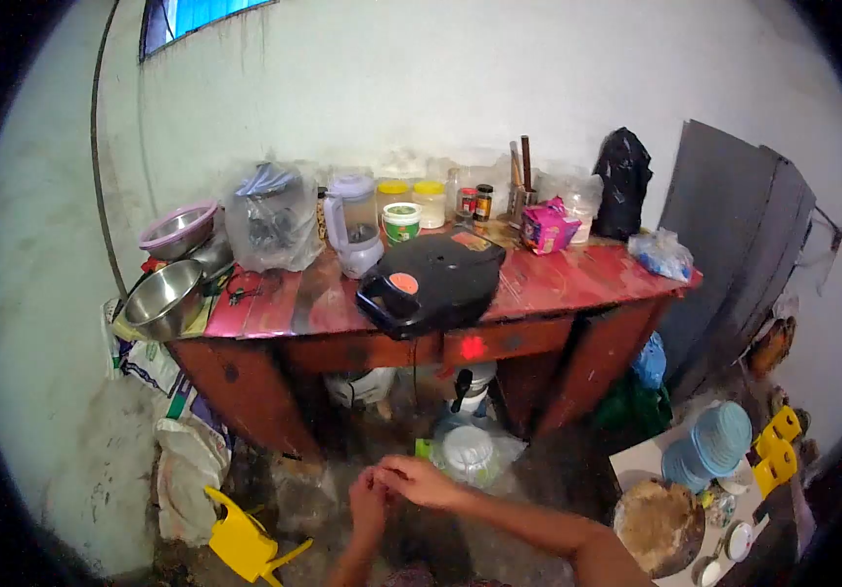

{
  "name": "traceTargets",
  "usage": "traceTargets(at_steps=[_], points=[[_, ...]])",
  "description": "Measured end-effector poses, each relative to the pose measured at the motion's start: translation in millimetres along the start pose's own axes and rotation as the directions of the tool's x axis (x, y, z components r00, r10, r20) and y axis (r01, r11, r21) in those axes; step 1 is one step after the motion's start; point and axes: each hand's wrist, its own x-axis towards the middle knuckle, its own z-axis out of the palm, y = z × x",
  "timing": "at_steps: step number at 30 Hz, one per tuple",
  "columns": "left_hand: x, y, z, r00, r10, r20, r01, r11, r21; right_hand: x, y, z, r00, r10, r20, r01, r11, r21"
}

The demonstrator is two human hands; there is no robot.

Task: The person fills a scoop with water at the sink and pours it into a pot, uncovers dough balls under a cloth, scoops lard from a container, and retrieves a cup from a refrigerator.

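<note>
Both hands are held together low in the middle of the head view, in front of the red table (pixel 333 305). My left hand (pixel 369 494) is upright with its fingers bent against the other hand. From the right, my right hand (pixel 419 481) reaches across, its fingers closed at the left fingertips. Anything between them is too small to make out. Beyond them, a black appliance with a handle (pixel 445 279) rests at the table's front edge. A white-lidded container in clear plastic (pixel 468 450) is on the floor just past my right hand.
A blender (pixel 352 230), jars (pixel 429 203), a steel bowl (pixel 164 298) and a pink packet (pixel 548 227) stand on the table. Yellow plastic chairs (pixel 240 538) are at lower left and right. A low table at right holds a round wooden board (pixel 658 528) and blue basket (pixel 719 440).
</note>
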Motion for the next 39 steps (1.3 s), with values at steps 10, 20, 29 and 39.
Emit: traceTargets(at_steps=[10, 20, 29, 39], points=[[162.4, 95.4, 23.7, 0.999, -0.021, -0.05, 0.018, 0.998, -0.067, 256.2, 18.4, -209.0, 0.934, 0.096, -0.345, 0.024, 0.945, 0.327], [247.4, 72.0, 56.8, 0.986, -0.004, -0.168, -0.007, 0.998, -0.063, 515.2, 204.0, -390.7, 0.801, 0.272, -0.532, -0.347, 0.937, -0.044], [264.3, 44.6, 61.3, 0.943, -0.058, -0.329, 0.057, 0.998, -0.011, 580.9, 259.9, -418.1, 0.681, 0.517, -0.518, -0.607, 0.795, -0.005], [256.8, 43.2, 66.7, 0.917, -0.056, -0.394, 0.066, 0.998, 0.012, 574.8, 183.9, -421.7, 0.625, 0.291, -0.724, -0.386, 0.922, 0.036]])
